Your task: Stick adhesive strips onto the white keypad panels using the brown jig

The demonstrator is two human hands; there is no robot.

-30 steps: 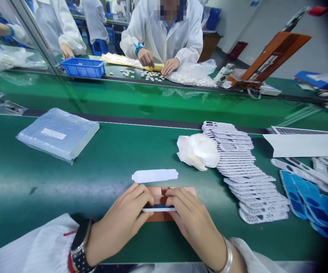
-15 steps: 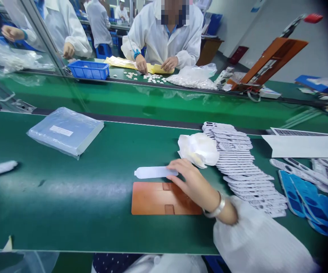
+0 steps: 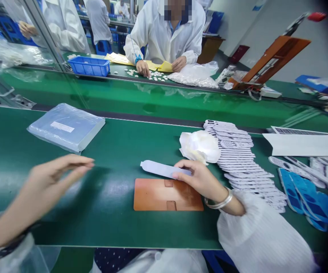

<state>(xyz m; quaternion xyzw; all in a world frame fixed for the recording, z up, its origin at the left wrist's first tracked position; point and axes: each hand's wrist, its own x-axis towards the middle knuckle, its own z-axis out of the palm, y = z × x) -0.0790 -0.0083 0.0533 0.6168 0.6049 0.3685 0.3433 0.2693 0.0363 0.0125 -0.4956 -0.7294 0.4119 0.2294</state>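
Gap between package (image 3: 66,128) and paper (image 3: 200,146)

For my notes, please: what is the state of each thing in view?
Left hand, raised, nothing visibly held
Right hand, gripping
White strip, held at its right end
Orange plate, lying flat
Package, wrapped in clear plastic
White sheet, crumpled
Printed white panels, overlapping in a row
Blue panels, overlapping
Blue basket, open-topped

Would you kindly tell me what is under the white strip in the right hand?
Around the free end of the white strip, the green table shows, and the orange plate lies on its near side. What is beneath the strip and the right hand is covered.
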